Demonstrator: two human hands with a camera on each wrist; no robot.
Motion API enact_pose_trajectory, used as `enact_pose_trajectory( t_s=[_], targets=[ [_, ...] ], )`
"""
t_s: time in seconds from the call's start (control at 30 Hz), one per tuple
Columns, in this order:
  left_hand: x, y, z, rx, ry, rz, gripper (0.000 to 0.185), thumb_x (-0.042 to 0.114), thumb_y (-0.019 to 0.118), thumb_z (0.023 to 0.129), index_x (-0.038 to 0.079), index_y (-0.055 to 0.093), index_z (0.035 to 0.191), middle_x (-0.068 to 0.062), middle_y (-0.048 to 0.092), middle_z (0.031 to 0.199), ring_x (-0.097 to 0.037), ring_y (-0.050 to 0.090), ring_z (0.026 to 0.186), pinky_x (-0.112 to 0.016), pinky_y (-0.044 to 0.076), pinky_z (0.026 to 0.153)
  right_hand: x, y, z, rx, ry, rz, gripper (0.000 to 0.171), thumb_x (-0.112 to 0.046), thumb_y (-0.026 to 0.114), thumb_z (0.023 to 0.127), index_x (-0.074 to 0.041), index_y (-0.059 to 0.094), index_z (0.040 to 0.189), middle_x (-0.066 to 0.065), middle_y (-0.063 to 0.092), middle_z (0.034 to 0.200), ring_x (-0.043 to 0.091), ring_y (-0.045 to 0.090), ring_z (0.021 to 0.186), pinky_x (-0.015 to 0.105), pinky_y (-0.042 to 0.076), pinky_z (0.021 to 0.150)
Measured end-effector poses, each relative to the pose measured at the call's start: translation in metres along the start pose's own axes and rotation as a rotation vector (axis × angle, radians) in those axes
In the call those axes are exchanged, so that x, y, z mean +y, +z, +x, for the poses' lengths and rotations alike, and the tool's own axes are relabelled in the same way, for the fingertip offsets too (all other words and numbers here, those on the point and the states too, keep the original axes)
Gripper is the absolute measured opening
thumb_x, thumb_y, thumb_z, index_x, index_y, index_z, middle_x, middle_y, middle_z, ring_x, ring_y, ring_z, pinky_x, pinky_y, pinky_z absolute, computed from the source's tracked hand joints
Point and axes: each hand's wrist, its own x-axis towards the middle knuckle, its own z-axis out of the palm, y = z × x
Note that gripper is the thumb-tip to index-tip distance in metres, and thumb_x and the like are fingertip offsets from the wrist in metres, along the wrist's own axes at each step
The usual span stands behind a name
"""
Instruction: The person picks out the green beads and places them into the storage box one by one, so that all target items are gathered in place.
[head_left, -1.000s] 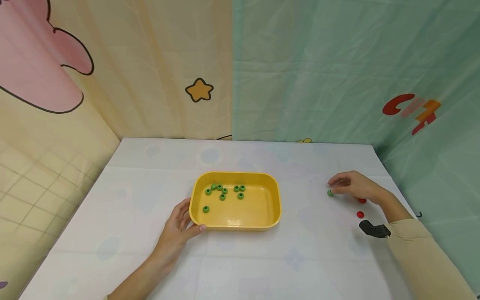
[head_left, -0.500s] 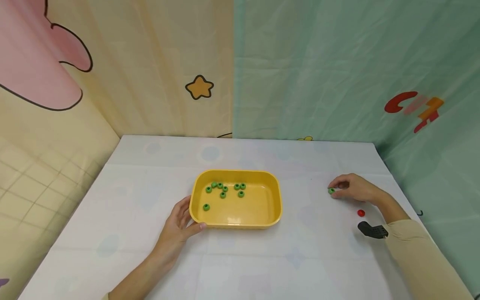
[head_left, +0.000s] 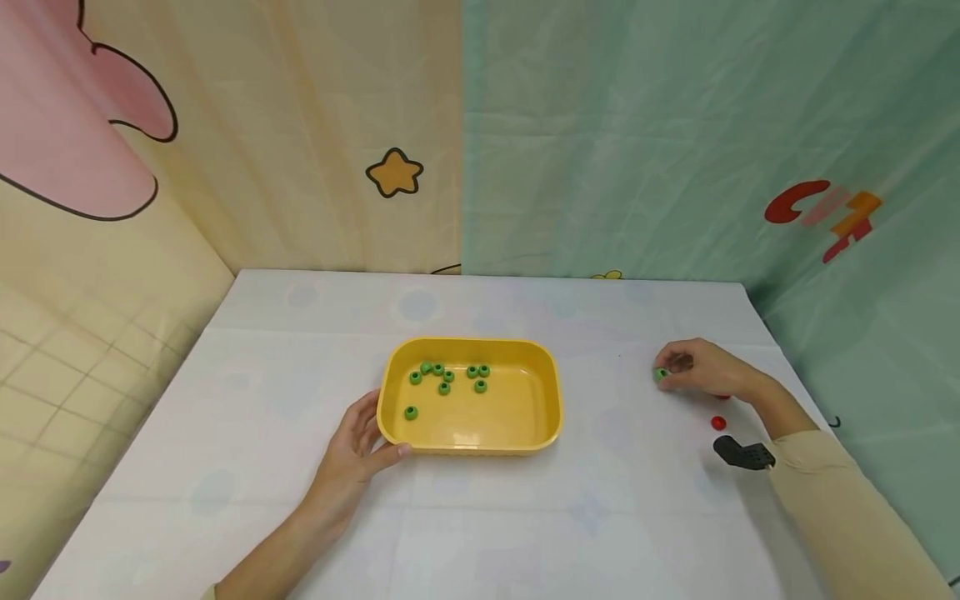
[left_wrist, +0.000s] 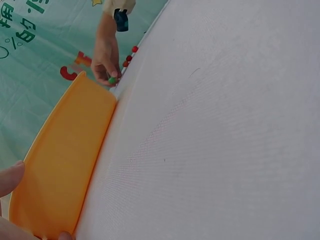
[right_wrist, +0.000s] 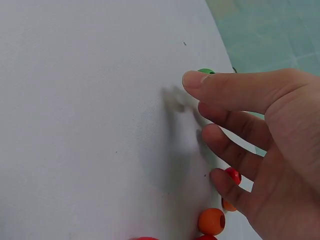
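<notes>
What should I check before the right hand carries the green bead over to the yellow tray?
1. Grip on bead: right hand pinches the green bead between thumb and fingertip. Ok.
2. Bead clear of the table: cannot tell; it sits at or just above the cloth.
3. Tray steadied: left hand grips the near left corner of the yellow tray. Ok.
4. Room in tray: nine green beads sit toward its far left; the right half is bare. Ok.
5. Path from hand to tray: bare cloth. Ok.
6. Stray red beads lie close beside the right wrist; a sweep could knock them. Not ok.
</notes>
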Motion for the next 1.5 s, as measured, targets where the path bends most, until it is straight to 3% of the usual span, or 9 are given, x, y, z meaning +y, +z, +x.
enact_pose_trajectory(
  t_s=[0.17, 0.47, 0.67, 1.03, 1.5],
  targets=[
    [0.002, 0.000, -0.001, -0.004, -0.008, 0.003, 0.089, 0.002, 0.078, 0.091, 0.012, 0.023, 0.160, -0.003, 0.027, 0.165, -0.027, 0.026, 0.151, -0.015, 0.042, 0.105, -0.007, -0.001, 0.005, -0.005, -0.026, -0.018, 0.023, -0.016, 0.083, 0.090, -0.007, 0.070, 0.107, 0.004, 0.067, 0.105, 0.027, 0.063, 0.102, 0.043, 0.054, 0.089],
    [0.000, -0.001, -0.001, 0.000, -0.011, 0.004, 0.091, 0.002, 0.079, 0.089, 0.013, 0.023, 0.160, -0.003, 0.028, 0.164, -0.026, 0.027, 0.151, -0.017, 0.044, 0.105, -0.023, 0.003, 0.016, -0.021, -0.061, 0.016, 0.021, -0.014, 0.081, 0.091, -0.006, 0.068, 0.107, 0.005, 0.067, 0.109, 0.026, 0.062, 0.104, 0.038, 0.057, 0.089],
    [-0.003, -0.002, 0.000, 0.008, -0.017, -0.004, 0.092, 0.001, 0.080, 0.089, 0.014, 0.023, 0.160, -0.002, 0.029, 0.163, -0.025, 0.028, 0.150, -0.019, 0.045, 0.106, -0.034, 0.005, 0.026, -0.021, -0.069, 0.021, 0.018, -0.012, 0.080, 0.092, -0.007, 0.069, 0.106, 0.005, 0.067, 0.107, 0.026, 0.062, 0.101, 0.035, 0.056, 0.083],
    [-0.001, -0.001, 0.000, 0.016, -0.025, 0.017, 0.090, 0.002, 0.078, 0.090, 0.015, 0.023, 0.160, -0.001, 0.028, 0.164, -0.025, 0.028, 0.150, -0.015, 0.043, 0.105, -0.062, 0.014, 0.047, -0.032, -0.143, 0.045, 0.018, -0.013, 0.078, 0.094, -0.006, 0.071, 0.109, 0.004, 0.069, 0.107, 0.025, 0.063, 0.101, 0.046, 0.057, 0.094],
    [-0.004, -0.002, 0.000, 0.009, -0.004, -0.004, 0.091, 0.000, 0.080, 0.088, 0.012, 0.024, 0.159, -0.003, 0.030, 0.163, -0.026, 0.029, 0.150, -0.020, 0.046, 0.106, -0.097, 0.017, 0.064, -0.021, -0.202, 0.002, 0.015, -0.010, 0.078, 0.094, -0.008, 0.073, 0.108, 0.001, 0.070, 0.106, 0.024, 0.063, 0.099, 0.047, 0.058, 0.093]
  ],
)
